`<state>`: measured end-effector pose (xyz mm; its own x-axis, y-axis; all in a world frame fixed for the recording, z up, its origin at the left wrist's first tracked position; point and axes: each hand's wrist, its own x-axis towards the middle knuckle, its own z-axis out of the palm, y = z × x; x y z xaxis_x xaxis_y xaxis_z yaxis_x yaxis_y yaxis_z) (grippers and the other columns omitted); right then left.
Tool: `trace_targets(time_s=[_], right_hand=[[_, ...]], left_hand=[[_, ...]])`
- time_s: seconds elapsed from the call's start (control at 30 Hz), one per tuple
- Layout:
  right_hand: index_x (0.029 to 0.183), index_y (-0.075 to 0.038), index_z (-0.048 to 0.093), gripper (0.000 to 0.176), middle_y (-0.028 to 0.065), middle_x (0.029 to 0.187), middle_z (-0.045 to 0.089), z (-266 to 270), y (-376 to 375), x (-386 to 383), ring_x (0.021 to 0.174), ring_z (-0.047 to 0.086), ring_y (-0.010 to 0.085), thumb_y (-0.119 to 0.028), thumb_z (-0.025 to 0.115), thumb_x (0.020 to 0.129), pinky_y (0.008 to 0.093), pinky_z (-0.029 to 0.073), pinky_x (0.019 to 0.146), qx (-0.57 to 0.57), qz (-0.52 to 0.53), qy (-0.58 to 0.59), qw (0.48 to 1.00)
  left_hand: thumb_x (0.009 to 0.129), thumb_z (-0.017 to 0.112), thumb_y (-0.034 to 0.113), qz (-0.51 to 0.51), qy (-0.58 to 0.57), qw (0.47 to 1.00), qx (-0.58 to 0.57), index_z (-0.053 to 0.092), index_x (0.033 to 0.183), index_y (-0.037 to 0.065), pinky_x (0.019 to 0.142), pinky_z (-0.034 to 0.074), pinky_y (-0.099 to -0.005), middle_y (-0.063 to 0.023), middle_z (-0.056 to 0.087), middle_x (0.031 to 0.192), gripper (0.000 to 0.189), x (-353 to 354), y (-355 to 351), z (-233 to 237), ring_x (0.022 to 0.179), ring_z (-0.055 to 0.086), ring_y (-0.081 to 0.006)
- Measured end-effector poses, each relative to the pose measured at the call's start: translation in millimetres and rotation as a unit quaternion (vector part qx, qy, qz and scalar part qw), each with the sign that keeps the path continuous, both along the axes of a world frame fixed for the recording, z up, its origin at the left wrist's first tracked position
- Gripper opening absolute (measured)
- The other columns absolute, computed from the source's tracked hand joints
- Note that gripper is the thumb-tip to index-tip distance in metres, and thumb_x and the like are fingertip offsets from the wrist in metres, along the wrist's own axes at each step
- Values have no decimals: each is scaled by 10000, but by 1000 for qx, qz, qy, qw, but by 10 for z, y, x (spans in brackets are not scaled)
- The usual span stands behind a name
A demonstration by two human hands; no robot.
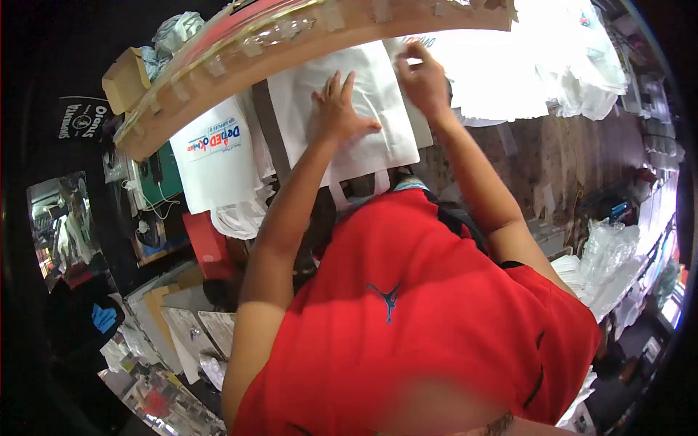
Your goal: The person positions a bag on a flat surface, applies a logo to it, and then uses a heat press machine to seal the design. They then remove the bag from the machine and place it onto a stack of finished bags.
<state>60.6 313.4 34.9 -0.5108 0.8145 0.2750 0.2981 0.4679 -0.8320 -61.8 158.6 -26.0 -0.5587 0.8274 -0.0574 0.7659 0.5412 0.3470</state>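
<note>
A white tote bag (356, 80) lies flat in front of me, its handles hanging toward my body. My left hand (338, 112) rests on it with fingers spread and thumb out to the right. Just past the bag's right edge is my right hand (425, 80), its fingers curled in closely. Whether anything is pinched in them, I cannot make out. Beneath that hand some pale material with red and blue print shows.
A taped brown frame (291, 36) arches across the top, over the bag's far edge. Printed white bags (218, 149) hang at left, near a red box (207, 247). Bright white bags (494, 73) lie at right on a wooden surface (531, 163). Clear plastic (607, 254) is piled far right.
</note>
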Motion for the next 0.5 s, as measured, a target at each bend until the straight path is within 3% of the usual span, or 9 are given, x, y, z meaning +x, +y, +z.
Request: trace_targets(time_s=[0.07,0.1,0.13,0.17,0.23,0.27,0.4,0.47,0.5], right_hand=[[1036,-61,648,207,129,955,734,97,-453,-213,749,726,299,-148,699,855,376,564,699,63,71,35,995],[1046,-54,645,226,149,932,720,-44,-606,-393,766,708,341,-139,688,841,408,561,701,53,94,23,994],[1058,-46,633,248,154,902,704,-114,-780,-530,807,698,360,-136,678,831,444,553,709,94,117,24,988],[1009,-35,608,223,173,885,688,-205,-942,-656,829,683,386,-149,669,826,472,542,707,65,144,-22,987],[900,-21,544,191,232,901,677,-190,-1239,-824,858,666,446,-171,646,841,522,524,735,26,187,-73,979],[922,-13,559,200,236,904,678,-237,-1350,-907,849,663,459,-183,643,856,523,526,750,25,197,-77,977],[1051,5,608,290,236,945,681,-381,-1521,-1011,913,657,449,-242,642,903,492,531,827,9,219,-76,973],[1104,9,601,330,250,1016,671,-384,-1477,-864,983,646,432,-248,642,901,494,522,869,34,237,-82,967],[1158,13,594,374,264,1087,661,-370,-1404,-739,1054,636,415,-253,642,900,495,513,911,59,252,-87,962]], left_hand=[[449,982,454,-116,-32,938,324,318,1534,89,1129,315,-610,-216,341,1552,1324,-216,-194,-449,1448,293,-419],[566,980,317,-88,-36,939,332,294,1529,52,1134,372,-495,-213,382,1514,1211,-231,-326,-313,1415,371,-384],[627,954,246,-43,-240,893,378,296,1527,58,1104,415,-463,-207,383,1513,1130,-337,-460,-422,1359,446,-346],[689,928,174,3,-432,806,404,298,1525,64,1074,458,-431,-201,383,1511,1052,-455,-591,-537,1302,522,-307],[731,887,111,38,-420,816,395,343,1498,60,1023,496,-393,-186,402,1497,941,-543,-823,-310,1235,570,-273],[774,846,47,77,-409,824,384,388,1470,56,972,535,-354,-172,420,1482,833,-609,-936,-295,1168,618,-240],[786,837,78,50,-354,853,382,492,1386,43,884,565,-320,-166,510,1399,693,-878,-1033,-476,1060,659,-213],[793,837,133,217,-401,853,254,555,1297,32,823,580,-312,-173,542,1345,586,-721,-984,-45,1045,644,-214],[793,837,133,206,-406,854,252,555,1297,32,823,580,-312,-173,542,1345,586,-675,-1027,-35,1045,644,-214]])
